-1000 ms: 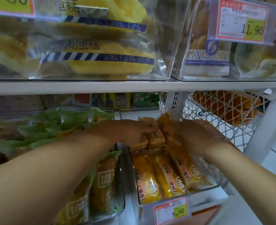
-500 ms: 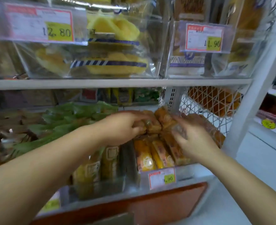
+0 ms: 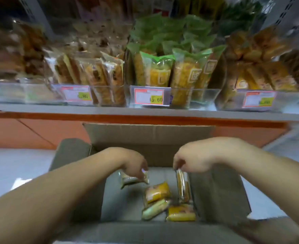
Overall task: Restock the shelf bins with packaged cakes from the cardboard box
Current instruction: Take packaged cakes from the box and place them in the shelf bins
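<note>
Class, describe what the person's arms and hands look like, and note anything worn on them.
Both forearms are bare right up to the frame edge, with no sleeves showing. The left hand and right hand wear no gloves, and neither wrist carries a watch or bracelet. The fingers are too blurred to tell whether there is a ring.

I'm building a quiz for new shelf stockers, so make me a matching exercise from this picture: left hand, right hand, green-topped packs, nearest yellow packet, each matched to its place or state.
Things: 1 left hand; 2 right hand; 3 green-topped packs; 4 nearest yellow packet.
States: a stand in a shelf bin; b lies on the cardboard box floor; c pinches an upright orange packet; d pinches a pale packet.
Pairs: 1-d; 2-c; 3-a; 4-b.
</note>
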Motion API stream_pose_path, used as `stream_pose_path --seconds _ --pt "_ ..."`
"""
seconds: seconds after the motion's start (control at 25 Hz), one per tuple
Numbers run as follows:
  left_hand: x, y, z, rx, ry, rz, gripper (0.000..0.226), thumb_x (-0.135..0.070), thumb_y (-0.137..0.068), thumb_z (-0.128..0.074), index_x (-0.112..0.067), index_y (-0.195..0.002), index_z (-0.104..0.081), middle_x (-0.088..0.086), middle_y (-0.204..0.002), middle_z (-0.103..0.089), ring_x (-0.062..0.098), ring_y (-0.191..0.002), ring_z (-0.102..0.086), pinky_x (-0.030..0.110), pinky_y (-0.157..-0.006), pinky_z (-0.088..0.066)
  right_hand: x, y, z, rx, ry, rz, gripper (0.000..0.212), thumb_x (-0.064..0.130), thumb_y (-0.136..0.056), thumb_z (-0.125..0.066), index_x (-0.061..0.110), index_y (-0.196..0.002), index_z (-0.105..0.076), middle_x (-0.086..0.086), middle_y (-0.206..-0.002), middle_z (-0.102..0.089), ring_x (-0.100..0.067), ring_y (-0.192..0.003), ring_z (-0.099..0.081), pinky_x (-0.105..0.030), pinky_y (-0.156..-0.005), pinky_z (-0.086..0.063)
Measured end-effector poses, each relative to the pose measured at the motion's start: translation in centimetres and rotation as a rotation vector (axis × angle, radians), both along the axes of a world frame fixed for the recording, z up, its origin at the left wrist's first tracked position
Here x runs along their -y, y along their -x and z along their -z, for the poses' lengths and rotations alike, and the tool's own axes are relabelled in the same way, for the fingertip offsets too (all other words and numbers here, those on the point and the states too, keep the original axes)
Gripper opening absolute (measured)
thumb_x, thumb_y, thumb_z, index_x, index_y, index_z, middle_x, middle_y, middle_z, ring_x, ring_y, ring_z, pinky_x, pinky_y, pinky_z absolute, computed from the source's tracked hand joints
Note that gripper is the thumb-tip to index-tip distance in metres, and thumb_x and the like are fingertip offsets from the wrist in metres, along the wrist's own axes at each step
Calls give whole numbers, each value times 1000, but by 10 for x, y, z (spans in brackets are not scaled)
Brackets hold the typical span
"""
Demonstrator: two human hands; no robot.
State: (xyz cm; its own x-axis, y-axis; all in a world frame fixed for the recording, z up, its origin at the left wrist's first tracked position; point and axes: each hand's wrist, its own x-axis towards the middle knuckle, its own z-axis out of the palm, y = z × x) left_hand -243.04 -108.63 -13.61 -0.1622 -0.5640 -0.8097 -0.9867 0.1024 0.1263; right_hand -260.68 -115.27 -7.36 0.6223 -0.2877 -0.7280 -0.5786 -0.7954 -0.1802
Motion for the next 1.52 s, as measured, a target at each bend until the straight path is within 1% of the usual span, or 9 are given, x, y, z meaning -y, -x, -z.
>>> stream_pose_path --seconds 0.16,0.32,0.48,0.64,0.88,1.0,1.2,1.4,1.52 --pt "-6 -34 78 -32 104 -227 51 -34 -98 -49 -11 -143 -46 10 -145 -49 29 -130 -49 30 -101 -40 6 -34 143 -175 15 200 41 8 -93 -46 6 -133 -57 -13 -134 -59 -27 -120 -57 -26 -93 -47" --pt "-23 -51 149 -36 66 -371 42 -32 -95 -54 -13 -133 -51 13 -136 -55 30 -121 -54 31 -94 -43 -10 -13 237 -66 -18 503 38 16 -94 -47 14 -130 -56 -10 -136 -56 -26 -124 -53 -29 -101 -43" --pt "-28 -63 209 -36 161 -540 54 -32 -93 -50 -18 -144 -38 11 -145 -44 29 -131 -43 38 -106 -38 -31 -15 275 62 -57 498 54 26 -95 -49 25 -147 -36 -1 -150 -37 -22 -140 -31 -32 -116 -25" --pt "-27 -56 242 -21 205 -403 67 -34 -95 -51 -18 -153 -22 11 -154 -30 28 -142 -27 40 -114 -26 -47 -25 290 41 -105 395 72 28 -92 -55 26 -154 -17 -3 -158 -22 -25 -148 -9 -43 -121 -5" --pt "-33 -42 255 120 247 -332 63 -23 -94 -50 -19 -151 -21 11 -139 -43 31 -124 -45 45 -105 -36 -44 -16 300 87 139 346 47 26 -90 -53 21 -137 -46 -7 -129 -40 -26 -123 -34 -36 -109 -26" --pt "-33 -41 247 -122 114 -629 70 -24 -90 -59 -23 -150 -23 12 -136 -48 31 -116 -54 37 -94 -46 -36 -5 290 141 12 539 48 29 -82 -67 22 -125 -48 -2 -118 -53 -20 -109 -51 -31 -93 -43" --pt "-44 -42 190 -957 -461 -1466 50 4 -92 -53 -29 -129 -48 3 -99 -69 17 -77 -66 40 -83 -56 -30 22 259 246 -325 1115 56 45 -70 -81 18 -108 -51 -3 -103 -64 -15 -90 -60 -28 -74 -45" --pt "-47 -34 158 -1241 -519 -1439 54 -11 -74 -60 -27 -125 -52 7 -102 -69 24 -85 -68 55 -88 -52 -43 13 224 441 -376 1155 59 44 -69 -83 25 -114 -48 6 -109 -63 -15 -95 -65 -31 -79 -52" --pt "-47 -10 137 -1137 -317 -1488 60 -29 -74 -81 -25 -123 -47 5 -108 -69 21 -90 -69 48 -78 -58 -50 12 208 548 -353 1112 63 42 -66 -85 30 -115 -47 10 -112 -60 -4 -96 -60 -25 -86 -49"
